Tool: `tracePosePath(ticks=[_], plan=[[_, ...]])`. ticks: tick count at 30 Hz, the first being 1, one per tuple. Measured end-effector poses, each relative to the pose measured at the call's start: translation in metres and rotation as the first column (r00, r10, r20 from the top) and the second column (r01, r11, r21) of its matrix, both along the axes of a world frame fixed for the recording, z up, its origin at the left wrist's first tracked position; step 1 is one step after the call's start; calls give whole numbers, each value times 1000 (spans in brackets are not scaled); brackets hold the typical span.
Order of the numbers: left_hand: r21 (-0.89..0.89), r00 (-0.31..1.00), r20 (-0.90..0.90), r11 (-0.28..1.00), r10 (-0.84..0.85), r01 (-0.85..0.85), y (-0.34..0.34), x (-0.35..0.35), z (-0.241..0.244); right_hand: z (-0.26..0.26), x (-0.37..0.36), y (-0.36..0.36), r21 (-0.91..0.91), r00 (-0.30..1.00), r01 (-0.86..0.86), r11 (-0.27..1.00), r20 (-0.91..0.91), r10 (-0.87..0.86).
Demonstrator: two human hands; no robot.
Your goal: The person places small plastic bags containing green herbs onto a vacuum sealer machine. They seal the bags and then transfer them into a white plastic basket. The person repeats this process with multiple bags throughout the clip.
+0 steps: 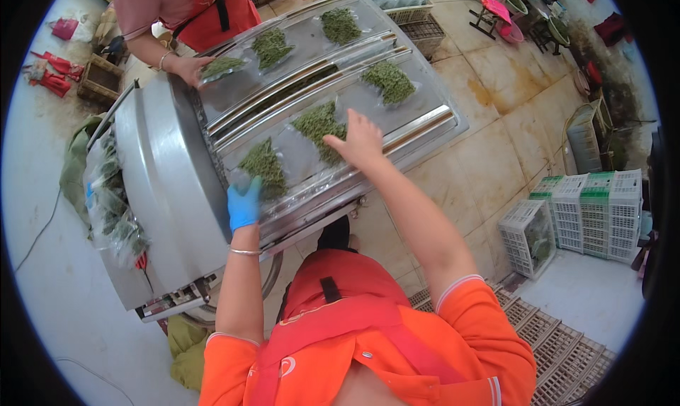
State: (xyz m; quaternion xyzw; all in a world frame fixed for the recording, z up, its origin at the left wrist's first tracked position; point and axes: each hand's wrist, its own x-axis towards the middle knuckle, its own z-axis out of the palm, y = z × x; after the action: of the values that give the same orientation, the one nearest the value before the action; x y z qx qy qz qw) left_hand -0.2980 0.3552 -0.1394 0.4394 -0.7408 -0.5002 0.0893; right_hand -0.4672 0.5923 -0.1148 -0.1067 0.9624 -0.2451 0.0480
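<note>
My left hand (pixel 244 203), in a blue glove, is at the lower left corner of a clear plastic bag of green produce (pixel 265 167); whether its fingers pinch the plastic is unclear. My bare right hand (pixel 363 140) has its fingers apart over the edge of the middle bag (pixel 317 123). A third bag (pixel 390 82) lies farther right in the same near row. All three rest on the metal bed (pixel 297 167) of what looks like a vacuum sealing machine, with their mouths toward the near sealing bar (pixel 419 127).
Across the bed, a co-worker's hand (pixel 192 70) touches one of three more bags (pixel 272 47). The raised, curved metal lid (pixel 164 156) stands at left, with filled bags (pixel 114 209) on it. Plastic crates (pixel 595 215) are stacked at right. Slatted mats (pixel 552 347) lie behind me.
</note>
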Motion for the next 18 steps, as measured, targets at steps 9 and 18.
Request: tracePosePath(ticks=[9, 18], plan=[[473, 984, -69, 874, 164, -112, 29, -48, 9, 6, -52, 4, -91, 855, 24, 996, 517, 27], [761, 941, -323, 619, 99, 195, 123, -194, 23, 34, -173, 128, -181, 969, -74, 981, 219, 113]])
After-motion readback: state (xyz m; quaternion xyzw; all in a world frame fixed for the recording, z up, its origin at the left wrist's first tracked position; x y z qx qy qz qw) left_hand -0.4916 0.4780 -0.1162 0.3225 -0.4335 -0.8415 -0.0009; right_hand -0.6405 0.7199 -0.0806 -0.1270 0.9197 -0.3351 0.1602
